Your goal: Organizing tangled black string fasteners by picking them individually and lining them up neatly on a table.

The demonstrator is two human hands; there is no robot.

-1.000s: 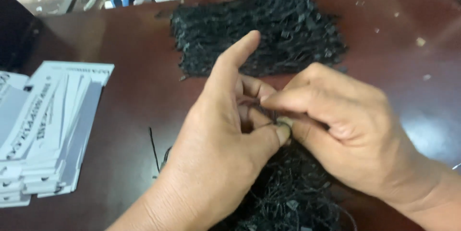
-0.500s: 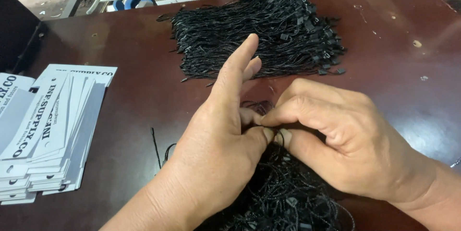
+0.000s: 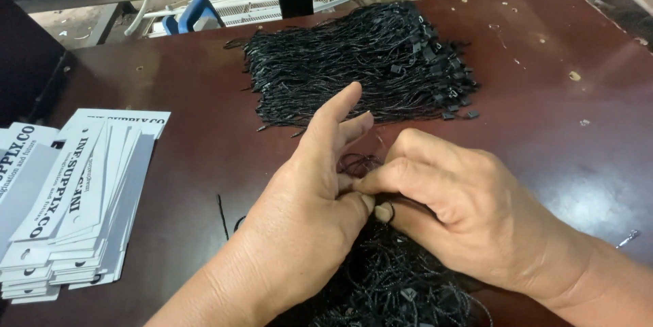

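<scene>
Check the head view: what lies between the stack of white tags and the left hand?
Mostly bare brown table between the white tag stack and the left hand, plus one loose black string lying near the hand. Head view only.

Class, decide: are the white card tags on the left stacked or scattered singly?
Stacked: the white card tags overlap in a fanned pile on the dark red table.

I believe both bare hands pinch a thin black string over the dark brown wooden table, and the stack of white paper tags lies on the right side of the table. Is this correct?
Not fully. The head view shows the stack of white paper tags on the left side of the dark brown wooden table. The rest holds: left hand and right hand pinch a thin black string.
</scene>
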